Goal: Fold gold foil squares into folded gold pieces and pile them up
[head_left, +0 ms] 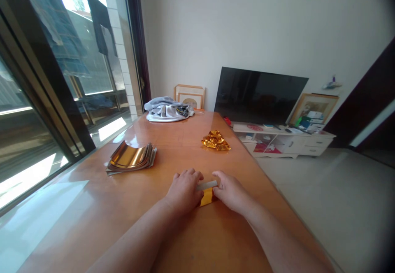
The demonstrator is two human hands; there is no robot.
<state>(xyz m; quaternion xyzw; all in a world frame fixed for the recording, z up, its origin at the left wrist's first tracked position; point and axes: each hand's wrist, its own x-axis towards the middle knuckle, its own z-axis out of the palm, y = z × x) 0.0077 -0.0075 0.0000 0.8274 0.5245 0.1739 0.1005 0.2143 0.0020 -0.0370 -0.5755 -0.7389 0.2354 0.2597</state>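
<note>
On the wooden table (129,215), a sheet of gold foil paper (207,197) lies between my hands, with a pale rolled or folded edge along its far side. My left hand (186,190) curls over the left end of that edge. At the right end, my right hand (230,190) grips the paper between thumb and fingers. Part of the sheet is hidden under my left hand. Beyond my hands sit several folded gold foil pieces (215,141) in a small heap. A curved stack of gold foil sheets (131,156) rests to the left.
A bundle of grey cloth (168,110) lies at the table's far end. Past the right edge are a television (261,96) and a low white cabinet (290,143). A glass sliding door (46,79) borders the left side. Picture frames (189,96) lean against the wall.
</note>
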